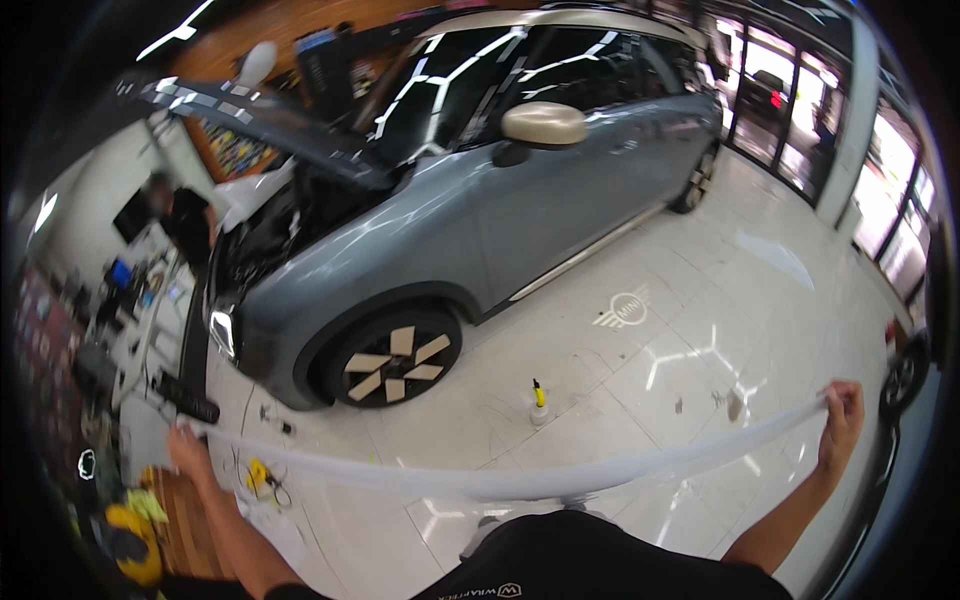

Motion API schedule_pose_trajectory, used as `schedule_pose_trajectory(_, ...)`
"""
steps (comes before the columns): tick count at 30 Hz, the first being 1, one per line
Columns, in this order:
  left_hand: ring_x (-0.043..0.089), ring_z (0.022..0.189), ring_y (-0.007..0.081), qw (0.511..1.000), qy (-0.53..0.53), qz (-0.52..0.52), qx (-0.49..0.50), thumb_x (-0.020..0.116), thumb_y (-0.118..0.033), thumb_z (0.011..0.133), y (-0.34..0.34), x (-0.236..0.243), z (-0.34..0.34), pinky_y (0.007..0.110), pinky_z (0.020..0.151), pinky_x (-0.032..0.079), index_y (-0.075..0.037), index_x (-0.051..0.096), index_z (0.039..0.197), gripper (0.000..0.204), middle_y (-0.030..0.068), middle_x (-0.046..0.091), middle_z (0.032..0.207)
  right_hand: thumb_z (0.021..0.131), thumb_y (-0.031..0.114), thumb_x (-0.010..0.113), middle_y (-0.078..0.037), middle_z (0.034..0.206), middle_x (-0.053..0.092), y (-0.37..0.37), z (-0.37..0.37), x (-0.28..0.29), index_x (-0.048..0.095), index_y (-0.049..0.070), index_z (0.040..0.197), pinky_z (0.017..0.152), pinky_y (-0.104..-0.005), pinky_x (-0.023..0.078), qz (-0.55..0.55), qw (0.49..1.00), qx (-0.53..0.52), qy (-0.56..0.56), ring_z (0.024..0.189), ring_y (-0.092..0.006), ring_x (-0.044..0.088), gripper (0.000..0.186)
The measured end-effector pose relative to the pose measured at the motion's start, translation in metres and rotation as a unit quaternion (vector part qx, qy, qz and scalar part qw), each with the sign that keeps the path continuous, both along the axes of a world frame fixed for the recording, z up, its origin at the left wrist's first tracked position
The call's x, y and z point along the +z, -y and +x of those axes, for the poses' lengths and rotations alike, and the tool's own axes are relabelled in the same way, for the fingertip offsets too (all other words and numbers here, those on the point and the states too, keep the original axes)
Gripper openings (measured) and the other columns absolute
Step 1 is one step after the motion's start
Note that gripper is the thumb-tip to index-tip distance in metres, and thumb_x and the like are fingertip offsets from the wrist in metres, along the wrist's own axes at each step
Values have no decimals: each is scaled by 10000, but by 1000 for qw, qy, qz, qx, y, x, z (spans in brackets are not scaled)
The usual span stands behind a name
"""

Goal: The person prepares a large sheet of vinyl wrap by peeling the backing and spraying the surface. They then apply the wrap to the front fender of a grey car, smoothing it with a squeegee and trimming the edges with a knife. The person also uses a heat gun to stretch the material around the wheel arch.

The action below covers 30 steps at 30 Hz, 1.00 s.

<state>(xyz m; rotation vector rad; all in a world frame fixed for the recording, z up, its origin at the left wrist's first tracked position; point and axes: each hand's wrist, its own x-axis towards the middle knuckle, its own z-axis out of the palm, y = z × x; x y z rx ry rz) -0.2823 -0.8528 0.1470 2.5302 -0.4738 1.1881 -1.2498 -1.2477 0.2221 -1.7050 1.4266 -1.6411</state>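
A long strip of translucent film (pixel 520 478) stretches across in front of me, sagging a little in the middle. Its left end is pinched in my left hand (pixel 187 450), low at the left. My right hand (pixel 843 418), out at the right, grips the other end with curled fingers. Beyond the film stands a grey-blue car (pixel 420 230) with its hood (pixel 270 125) raised. The car's front wheel (pixel 398 366) has beige spoke panels, and its side mirror (pixel 545 124) is gold-beige. The film does not touch the car.
A spray bottle (pixel 539 402) with a yellow-and-black top stands on the glossy tiled floor (pixel 560 350). Yellow items with a cord (pixel 262 478) lie at lower left, near a wooden surface (pixel 185 530). Another person (pixel 185 220) stands past the car's front. A second car's wheel (pixel 905 375) is at right.
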Motion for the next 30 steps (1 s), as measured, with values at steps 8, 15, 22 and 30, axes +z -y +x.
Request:
schedule_pose_trajectory(8,577,1020,353,994,-55,20,91,573,-260,922,12,13,-36,454,849,449,-58,632,1146,307,123,622,1138,919,75,566,-38,855,550,-2,21,17,476,84,893,849,-268,388,29,999,31,-25,856,-132,502,94)
schedule_pose_trajectory(15,563,1068,346,991,-85,23,99,575,-268,921,-13,5,-20,452,894,432,-58,640,1140,310,111,623,1139,929,98,572,-38,931,571,4,27,21,570,36,1000,857,-268,399,21,998,-25,-46,901,-135,522,94)
schedule_pose_trajectory(22,558,1084,344,991,-89,8,104,575,-279,923,-22,1,-22,430,909,435,-51,634,1162,336,108,614,1190,921,111,584,-24,922,549,9,41,26,576,20,963,844,-263,371,25,997,21,-64,896,-128,492,101)
schedule_pose_trajectory(30,552,1087,344,985,-106,15,132,565,-279,933,-31,1,-8,434,921,437,-37,619,1193,359,109,608,1208,902,99,582,-12,898,524,8,60,28,563,41,914,813,-256,351,32,997,70,-32,875,-123,466,62)
